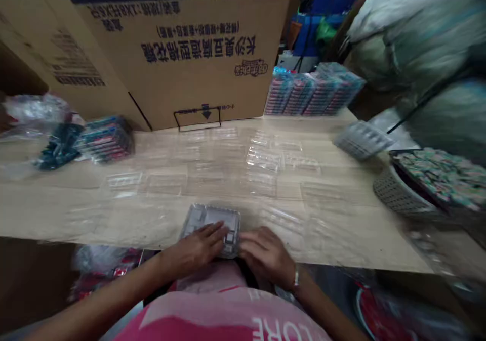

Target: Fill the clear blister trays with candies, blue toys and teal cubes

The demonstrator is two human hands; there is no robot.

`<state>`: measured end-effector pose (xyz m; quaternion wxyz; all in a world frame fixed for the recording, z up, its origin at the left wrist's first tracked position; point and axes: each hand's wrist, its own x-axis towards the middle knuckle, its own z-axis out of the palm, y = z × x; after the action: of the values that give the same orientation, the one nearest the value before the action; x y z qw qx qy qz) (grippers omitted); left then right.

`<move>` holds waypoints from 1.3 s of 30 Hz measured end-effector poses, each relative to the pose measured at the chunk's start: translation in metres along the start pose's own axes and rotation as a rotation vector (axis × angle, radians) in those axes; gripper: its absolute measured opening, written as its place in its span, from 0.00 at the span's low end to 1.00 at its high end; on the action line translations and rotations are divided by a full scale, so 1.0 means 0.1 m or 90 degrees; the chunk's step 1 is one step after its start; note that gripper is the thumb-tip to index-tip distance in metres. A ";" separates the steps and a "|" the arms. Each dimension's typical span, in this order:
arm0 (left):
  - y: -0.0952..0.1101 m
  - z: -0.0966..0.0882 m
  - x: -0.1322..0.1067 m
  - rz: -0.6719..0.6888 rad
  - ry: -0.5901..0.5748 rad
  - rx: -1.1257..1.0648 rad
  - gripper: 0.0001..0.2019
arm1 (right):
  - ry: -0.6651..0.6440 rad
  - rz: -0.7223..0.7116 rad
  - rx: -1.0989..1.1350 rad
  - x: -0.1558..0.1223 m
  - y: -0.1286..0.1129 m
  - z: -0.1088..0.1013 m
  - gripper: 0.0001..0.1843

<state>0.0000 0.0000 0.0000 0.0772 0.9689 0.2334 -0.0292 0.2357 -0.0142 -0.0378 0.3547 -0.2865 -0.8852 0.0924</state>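
Observation:
A clear plastic tray [222,214] with moulded compartments lies at the table's front edge, close to my body. My left hand [205,244] rests across it, fingers stretched out over the compartments. At the tray's right edge is my right hand [266,256], its fingers curled in against the rim; the fingertips are partly hidden. Other clear plastic trays [261,160] are spread over the table beyond both hands, faint against the wood and blurred.
A large cardboard box [190,73] stands along the back. Stacked colourful packs [311,93] sit beside it, and a smaller pile of packs [104,138] lies left. On the right are a white basket [362,139] and a round basket [402,192] filled with small pieces. Large sacks [429,42] rise behind.

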 end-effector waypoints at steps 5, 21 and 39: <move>0.06 0.04 0.01 -0.020 0.008 0.013 0.16 | -0.142 0.032 0.005 0.30 -0.11 0.30 0.09; 0.00 0.32 -0.31 -0.293 0.369 0.021 0.36 | -0.204 0.091 -0.064 0.46 -0.21 0.28 0.05; 0.10 0.75 -0.55 -0.130 0.230 0.226 0.24 | 0.452 0.760 0.621 0.06 0.78 -0.38 0.14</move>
<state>-0.0456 -0.0460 -0.0680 -0.1405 0.9283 0.3307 0.0962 0.2929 0.0519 -0.0352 0.5873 -0.5328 -0.2826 0.5398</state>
